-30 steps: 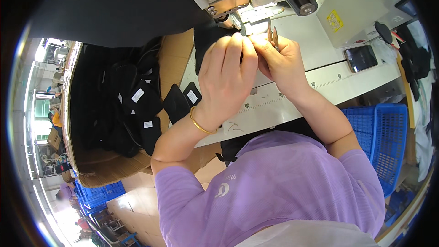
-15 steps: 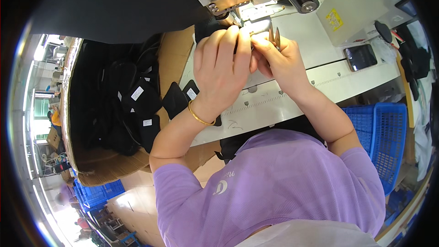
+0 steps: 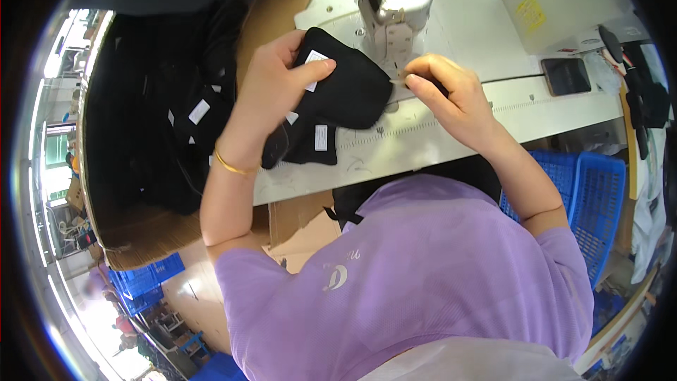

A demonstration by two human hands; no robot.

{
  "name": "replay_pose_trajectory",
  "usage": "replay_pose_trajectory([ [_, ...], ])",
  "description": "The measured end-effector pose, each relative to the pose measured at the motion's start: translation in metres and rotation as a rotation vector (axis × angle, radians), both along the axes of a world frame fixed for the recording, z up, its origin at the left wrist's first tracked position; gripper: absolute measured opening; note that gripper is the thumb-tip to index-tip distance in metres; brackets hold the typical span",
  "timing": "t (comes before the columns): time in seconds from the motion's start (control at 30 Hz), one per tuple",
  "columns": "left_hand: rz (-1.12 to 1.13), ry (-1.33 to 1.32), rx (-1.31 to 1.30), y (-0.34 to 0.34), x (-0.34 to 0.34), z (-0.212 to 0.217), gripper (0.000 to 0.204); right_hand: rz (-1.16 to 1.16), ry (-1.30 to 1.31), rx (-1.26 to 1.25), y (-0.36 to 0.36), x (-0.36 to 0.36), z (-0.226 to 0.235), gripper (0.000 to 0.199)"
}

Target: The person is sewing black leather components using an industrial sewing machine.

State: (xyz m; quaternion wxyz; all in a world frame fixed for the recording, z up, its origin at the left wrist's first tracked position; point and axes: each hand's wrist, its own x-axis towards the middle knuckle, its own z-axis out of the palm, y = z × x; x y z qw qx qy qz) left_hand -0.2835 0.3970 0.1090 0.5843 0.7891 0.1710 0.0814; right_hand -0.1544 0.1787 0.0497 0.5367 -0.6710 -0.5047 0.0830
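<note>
A black fabric piece (image 3: 345,88) with a white label (image 3: 314,70) is gripped by its left part in my left hand (image 3: 271,85), thumb on the label. It is held above the front of the white sewing table. At the piece's right corner, my right hand (image 3: 451,99) is closed, thumb and forefinger pinched around something thin and pale that is too blurred to name. Whatever lies within its palm is mostly hidden. Under the held piece lies another labelled black piece (image 3: 310,152) on the table. The post of the sewing machine (image 3: 395,39) stands just beyond my hands.
On the left, a cardboard box (image 3: 134,247) holds a heap of black labelled pieces (image 3: 190,113). A phone (image 3: 566,76) lies on the table (image 3: 486,35) at the right, below a pale machine housing (image 3: 564,14). Blue plastic baskets (image 3: 599,204) stand at lower right.
Both hands have drawn apart and back from the machine head. The black piece is now in full sight in my left hand. Pointed blades that stood up from my right hand no longer show.
</note>
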Motion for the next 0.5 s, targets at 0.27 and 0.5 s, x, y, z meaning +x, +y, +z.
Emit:
replay_pose_trajectory([
  [0.27, -0.262, 0.227, -0.555, 0.000, 0.002, -0.021, 0.021, 0.110, -0.156, -0.049, 0.009, -0.001, -0.012, 0.019],
  [0.5, -0.320, 0.258, -0.476, 0.001, 0.005, -0.033, 0.028, 0.025, -0.285, 0.081, 0.003, 0.003, -0.011, 0.023],
])
